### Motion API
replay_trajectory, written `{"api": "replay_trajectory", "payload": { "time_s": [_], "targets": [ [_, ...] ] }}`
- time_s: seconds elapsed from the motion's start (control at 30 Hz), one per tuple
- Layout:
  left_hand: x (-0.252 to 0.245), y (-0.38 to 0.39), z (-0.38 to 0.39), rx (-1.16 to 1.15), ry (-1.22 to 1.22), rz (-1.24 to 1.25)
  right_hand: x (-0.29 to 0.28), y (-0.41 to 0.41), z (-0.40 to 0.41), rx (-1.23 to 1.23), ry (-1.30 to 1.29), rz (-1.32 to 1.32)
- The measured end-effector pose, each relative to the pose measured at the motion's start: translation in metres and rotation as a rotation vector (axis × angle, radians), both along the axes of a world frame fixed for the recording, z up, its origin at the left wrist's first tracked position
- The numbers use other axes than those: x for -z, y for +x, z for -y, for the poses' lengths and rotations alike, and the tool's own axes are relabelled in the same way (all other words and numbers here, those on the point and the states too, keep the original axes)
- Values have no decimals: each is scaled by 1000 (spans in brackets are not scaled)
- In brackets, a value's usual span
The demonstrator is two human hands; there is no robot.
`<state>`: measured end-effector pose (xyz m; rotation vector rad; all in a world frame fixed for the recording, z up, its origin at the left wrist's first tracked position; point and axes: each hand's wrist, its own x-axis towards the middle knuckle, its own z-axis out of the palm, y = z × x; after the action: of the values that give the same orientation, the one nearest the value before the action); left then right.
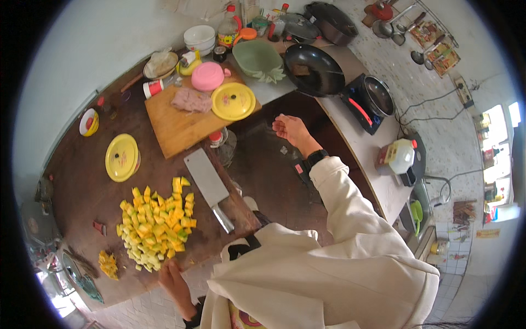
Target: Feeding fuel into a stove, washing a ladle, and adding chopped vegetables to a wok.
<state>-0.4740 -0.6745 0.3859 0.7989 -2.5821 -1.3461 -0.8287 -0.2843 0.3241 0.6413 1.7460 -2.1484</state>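
A pile of diced yellow-orange squash (158,228), some pieces with green rind, lies on the brown wooden table (74,181). My left hand (174,281) is at the table's near edge, beside the pile's lower end; its fingers are bent and any grip is hidden. My right hand (291,130), a dark watch on its wrist, hangs in the air over the floor between table and counter. Its fingers are loosely curled, and nothing shows in them. To the right of the pile, a cleaver (207,179) rests near the table edge. Squash pulp scraps (108,265) and a peeler (99,227) sit left of the pile.
A wooden cutting board (176,131) bears a yellow lid (233,101), a cloth (191,100) and a pink container (208,76). Another yellow lid (122,157) is farther left. Beyond stand a green basin (257,59), a wok (314,70) and a small pan (379,95) on a cooker.
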Motion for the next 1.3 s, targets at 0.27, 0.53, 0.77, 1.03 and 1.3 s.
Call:
{"api": "replay_trajectory", "payload": {
  "time_s": [0.27,0.53,0.77,1.03,1.3],
  "targets": [
    [-14,-52,-73,-228,167,57,48,-163,-17,240,-122,5],
    [-8,-63,-81,-214,152,56,65,-215,-17,358,-82,51],
    [-18,-67,-90,-218,160,42,61,-191,-17,262,-419,9],
    [-8,-72,-86,-140,519,28,-4,-63,16,-148,-467,-190],
    [4,-19,-67,-143,1084,-190,-41,123,121,-704,-219,1]
  ]
}}
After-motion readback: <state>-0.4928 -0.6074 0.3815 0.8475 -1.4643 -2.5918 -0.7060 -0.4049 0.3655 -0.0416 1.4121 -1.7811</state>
